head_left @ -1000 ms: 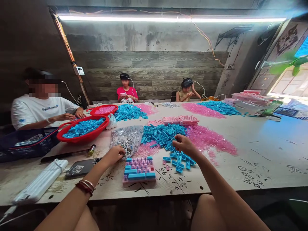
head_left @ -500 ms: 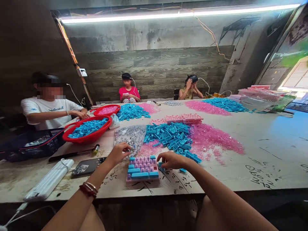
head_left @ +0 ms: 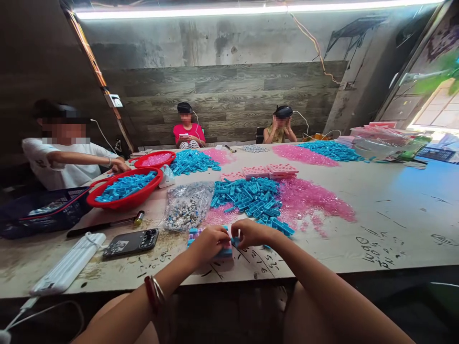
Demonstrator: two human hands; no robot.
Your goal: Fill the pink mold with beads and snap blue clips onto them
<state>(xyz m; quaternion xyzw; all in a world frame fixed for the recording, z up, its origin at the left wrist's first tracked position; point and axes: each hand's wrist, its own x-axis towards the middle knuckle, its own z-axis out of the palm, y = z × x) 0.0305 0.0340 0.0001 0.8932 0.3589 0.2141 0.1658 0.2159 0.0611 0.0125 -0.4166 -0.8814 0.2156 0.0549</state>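
A small pink keyboard-like block (head_left: 194,234) with blue and clear pink keys lies in front of me, partly covered by my left hand. My left hand (head_left: 210,244) is over its right half, fingers curled together; what they hold, if anything, is hidden. Just right of the block, my right hand (head_left: 253,233) pinches a small blue key piece (head_left: 235,241) between thumb and fingers. Behind the hands lie a heap of blue key pieces (head_left: 251,196) and a spread of clear pink pieces (head_left: 311,200). A clear bag of small metallic parts (head_left: 184,208) is beyond my left hand.
Pink blocks (head_left: 267,171) stand behind the heap. At left are a red basket (head_left: 125,203) of blue pieces, another red basket (head_left: 154,161), a phone (head_left: 132,242), a white power bank (head_left: 68,265) and a screwdriver-like tool (head_left: 107,224). Three other people sit around the table.
My left hand has moved right and down, from beside the bag onto the block. The right hand stays by the block's right side, fingers closer together. The view has shifted slightly.
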